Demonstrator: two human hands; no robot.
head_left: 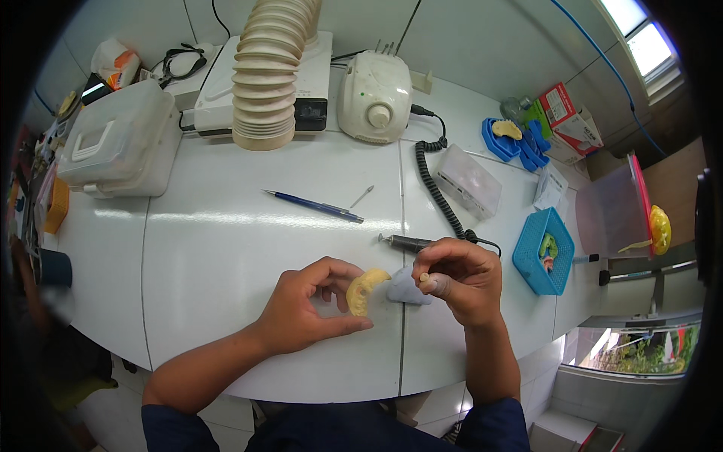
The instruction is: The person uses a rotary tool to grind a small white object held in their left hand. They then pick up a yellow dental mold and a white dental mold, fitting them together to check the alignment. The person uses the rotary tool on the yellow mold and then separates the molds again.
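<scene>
Pale-yellow curved dental model [358, 295] is in the grip of the left hand [305, 305], above the front part of the white smooth bench [226, 248]. The thumb and the bent fingers of this hand are clamped on the model, and its curve opens toward the right hand [465, 282]. The right grip is also closed — thumb and index finger are together on a small cream-coloured piece [425, 277], which stands out between their tips. Between the two hands one sees a grey-blue smooth block [407, 288], partly hidden by the right hand. Just behind that hand lies a black pen-shaped handpiece [408, 243], with its metal tip directed to the left. Farther back, a dark-blue slender mechanical pencil [316, 206] lies on the bench, and near it a small thin metal bit [362, 196]. A black coiled cord [431, 183] reaches the white rounded control unit [373, 87] with a knob. On the right side stands a light-blue plastic basket [553, 283] — it contains small green and pinkish pieces [548, 248].
</scene>
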